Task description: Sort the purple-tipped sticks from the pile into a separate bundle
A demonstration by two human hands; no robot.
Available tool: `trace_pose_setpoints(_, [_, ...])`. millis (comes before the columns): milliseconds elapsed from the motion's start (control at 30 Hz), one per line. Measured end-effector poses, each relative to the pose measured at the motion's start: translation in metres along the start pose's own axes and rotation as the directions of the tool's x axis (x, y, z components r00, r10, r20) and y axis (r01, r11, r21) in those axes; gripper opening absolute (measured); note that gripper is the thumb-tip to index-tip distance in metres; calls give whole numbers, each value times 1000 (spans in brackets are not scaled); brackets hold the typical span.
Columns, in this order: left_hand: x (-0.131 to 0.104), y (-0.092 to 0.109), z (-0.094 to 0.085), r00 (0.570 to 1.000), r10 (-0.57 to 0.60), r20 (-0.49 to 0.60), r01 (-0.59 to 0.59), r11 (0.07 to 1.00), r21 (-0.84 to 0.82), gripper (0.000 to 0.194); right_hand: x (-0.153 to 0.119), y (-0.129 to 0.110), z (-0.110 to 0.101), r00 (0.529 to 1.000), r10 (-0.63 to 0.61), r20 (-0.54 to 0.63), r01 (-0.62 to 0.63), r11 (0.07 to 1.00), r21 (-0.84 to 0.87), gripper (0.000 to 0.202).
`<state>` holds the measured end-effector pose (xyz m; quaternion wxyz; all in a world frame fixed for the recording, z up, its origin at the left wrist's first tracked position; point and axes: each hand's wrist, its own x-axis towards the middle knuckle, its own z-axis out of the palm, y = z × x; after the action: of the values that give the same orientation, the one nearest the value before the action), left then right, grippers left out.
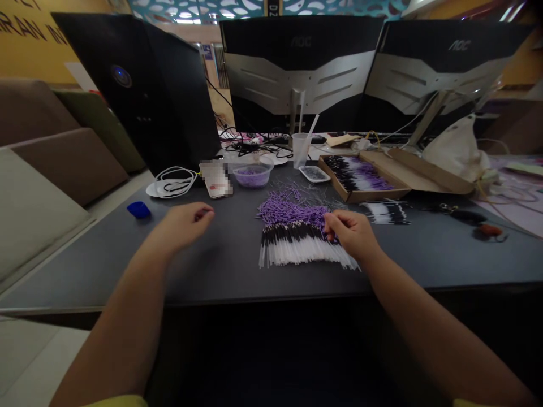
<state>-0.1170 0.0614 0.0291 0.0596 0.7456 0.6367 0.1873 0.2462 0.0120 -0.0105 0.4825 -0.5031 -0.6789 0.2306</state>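
My left hand (184, 226) hovers over the desk, left of the pile, with its fingers curled in; whatever they may hold is hidden. My right hand (352, 233) is closed at the right edge of the pile, fingertips pinched near the purple pieces; I cannot make out what is in them. Between my hands lies a heap of short purple plastic pieces (284, 208). In front of it, a row of clear thin tubes with black upper parts (297, 249) lies side by side, ends toward me. Thin clear bits (326, 198) are scattered behind the heap.
Behind stand a plastic bowl of purple pieces (252, 175), a clear cup (300, 150), a small white tray (314, 174) and an open cardboard box (373, 195) of assembled sticks. More tubes (386, 212) lie right. A phone (215, 180), white cable (173, 183) and blue ring-like object (138, 210) lie left.
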Motion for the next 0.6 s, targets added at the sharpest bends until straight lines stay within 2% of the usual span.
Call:
trace_pose_setpoints(33, [-6,17,5,992,97,75,-96,995,-26,32,4,5,-6,999,-12,-32,10,998,-68,38])
trace_pose_setpoints(67, [-11,33,11,980,148,132,-143,989,-47,31,7,11,-12,998,-33,-59,24,989,-148,37])
trace_pose_setpoints(133, [-22,59,25,953,206,220,-196,978,-69,31,14,24,-23,994,-66,-82,38,953,-301,31])
trace_pose_setpoints(200, [-31,75,40,927,226,299,-221,974,-49,30,19,36,-33,996,-61,-68,28,912,-410,21])
trace_pose_setpoints(267, [-36,81,53,917,229,328,-242,970,1,28,24,47,-42,999,-32,-41,9,877,-480,14])
trace_pose_setpoints(367, [-39,83,64,927,220,304,-258,962,91,25,27,56,-53,997,5,73,36,835,-550,17])
trace_pose_setpoints(500, [-39,84,66,936,189,297,-239,961,141,24,28,60,-61,962,46,269,124,805,-580,24])
trace_pose_setpoints(600, [-38,86,65,943,157,293,-209,966,154,20,27,61,-62,933,62,356,166,802,-574,24])
